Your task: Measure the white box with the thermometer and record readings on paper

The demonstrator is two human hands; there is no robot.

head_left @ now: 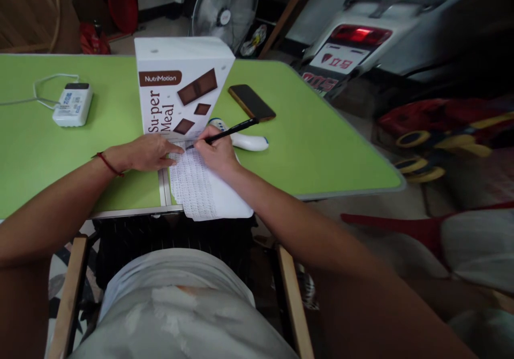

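A black pen point(231, 132) is gripped in my right hand point(217, 152), its tip down on a sheet of paper point(198, 187) covered with rows of small handwriting. The sheet's lower end hangs past the table's front edge. My left hand point(150, 152) rests at the paper's upper left, index finger and thumb stretched out and apart, holding nothing. Right behind both hands stands a white box point(160, 61) with brown chocolate pictures and the words "NutriMotion Su-per Meal". Partly hidden behind my right hand lies a white and blue handheld device point(252, 142).
On the green table point(321, 150) a phone point(252, 102) lies at the right, and a white power adapter point(74, 104) with a cable is at the left. Beyond the table are a fan point(225, 13) and a parked scooter point(349, 43). Wooden chair arms point(295, 300) flank my lap.
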